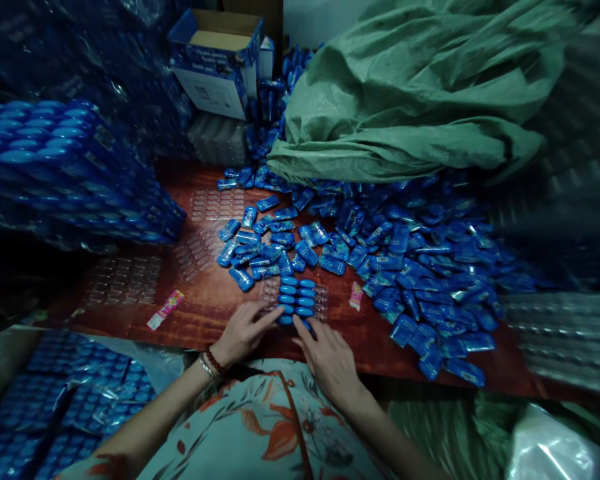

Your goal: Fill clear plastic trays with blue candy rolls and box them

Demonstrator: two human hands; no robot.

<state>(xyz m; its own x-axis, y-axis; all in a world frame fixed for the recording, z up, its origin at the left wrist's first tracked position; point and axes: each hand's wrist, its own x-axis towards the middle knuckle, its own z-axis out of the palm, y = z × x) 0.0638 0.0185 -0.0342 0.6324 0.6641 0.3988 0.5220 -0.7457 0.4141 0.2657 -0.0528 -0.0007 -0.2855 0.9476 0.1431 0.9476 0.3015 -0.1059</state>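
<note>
A clear moulded plastic tray point(321, 303) lies at the table's front edge, with two columns of blue film-wrapped packs point(305, 302) standing in its middle slots. Its outer slots on both sides hold no packs. My left hand point(245, 330), with a beaded bracelet at the wrist, has its fingertips on the nearest pack of the left column. The fingers of my right hand point(330, 353) are bent over the nearest pack of the right column and partly hide it. Just beyond the tray, loose blue packs point(265, 253) are scattered on the table.
A big heap of blue packs point(430, 267) spreads to the right under a green sack point(420, 100). Filled trays are stacked high at left point(45, 167). More clear trays point(125, 280), pink-and-yellow labels point(166, 309) and an open carton point(215, 67) are about. Wrapped bundles point(70, 393) lie below left.
</note>
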